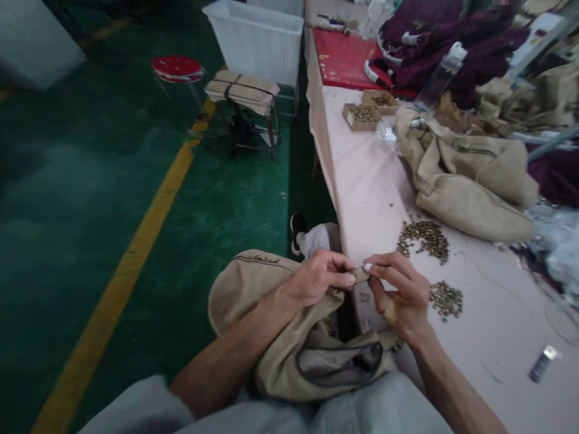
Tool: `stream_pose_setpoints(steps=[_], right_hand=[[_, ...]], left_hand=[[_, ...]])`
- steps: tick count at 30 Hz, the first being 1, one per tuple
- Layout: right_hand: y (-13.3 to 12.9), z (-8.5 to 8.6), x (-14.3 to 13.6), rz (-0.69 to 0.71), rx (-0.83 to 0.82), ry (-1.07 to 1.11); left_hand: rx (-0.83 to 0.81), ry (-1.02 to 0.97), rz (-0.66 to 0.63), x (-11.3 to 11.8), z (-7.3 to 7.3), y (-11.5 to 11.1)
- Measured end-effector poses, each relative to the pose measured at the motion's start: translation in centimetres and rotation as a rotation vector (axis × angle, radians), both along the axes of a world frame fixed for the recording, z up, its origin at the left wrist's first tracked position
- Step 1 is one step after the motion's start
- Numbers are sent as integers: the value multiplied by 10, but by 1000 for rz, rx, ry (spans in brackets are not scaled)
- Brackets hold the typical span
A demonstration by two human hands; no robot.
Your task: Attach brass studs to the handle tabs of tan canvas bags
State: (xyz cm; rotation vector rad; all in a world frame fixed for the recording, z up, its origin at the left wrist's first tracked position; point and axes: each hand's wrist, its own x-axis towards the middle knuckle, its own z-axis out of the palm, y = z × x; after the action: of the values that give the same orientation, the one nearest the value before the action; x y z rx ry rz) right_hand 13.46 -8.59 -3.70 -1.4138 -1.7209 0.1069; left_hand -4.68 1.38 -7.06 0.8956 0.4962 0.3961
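Note:
A tan canvas bag lies across my lap, its dark-edged opening facing up. My left hand pinches one end of a narrow tan strap above the bag. At the strap's other end, the fingertips of my right hand are closed on it, near the table edge. Whether a small metal part sits between the fingers is too small to tell. Beside my right hand, two piles of small brass-coloured pieces, a larger one and a smaller one, rest on the pale table.
Another tan bag, two small cardboard boxes of metal pieces, a clear bottle and purple fabric are on the table. A red stool, a padded stool and a white bin stand ahead on the floor.

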Motion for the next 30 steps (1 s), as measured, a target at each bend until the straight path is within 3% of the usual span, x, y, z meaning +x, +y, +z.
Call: stream_pose_setpoints(steps=[4,8,10,14,16,19,23,30], right_hand=[[12,3,6,23,-84,62],[12,19,51,201,-313,174],[5,23,90,67,-279,232],[-17,17,160,-391,-303,151],[-29,9,175,-455,-390,82],[-39,-3,171,-350,-557,18],[-34,-15,152,-152,-711,-60],[-27,-35,151,-153,-726,-183]], left_hand=[[288,71,-33,0,2,11],[390,144,-59,-8,6,13],[365,160,-39,-13,9,11],[293,113,-101,-19,12,9],[292,113,-160,-18,10,8],[313,143,-232,-10,5,7],[238,163,-239,3,-1,6],[158,230,-105,16,-2,2]])
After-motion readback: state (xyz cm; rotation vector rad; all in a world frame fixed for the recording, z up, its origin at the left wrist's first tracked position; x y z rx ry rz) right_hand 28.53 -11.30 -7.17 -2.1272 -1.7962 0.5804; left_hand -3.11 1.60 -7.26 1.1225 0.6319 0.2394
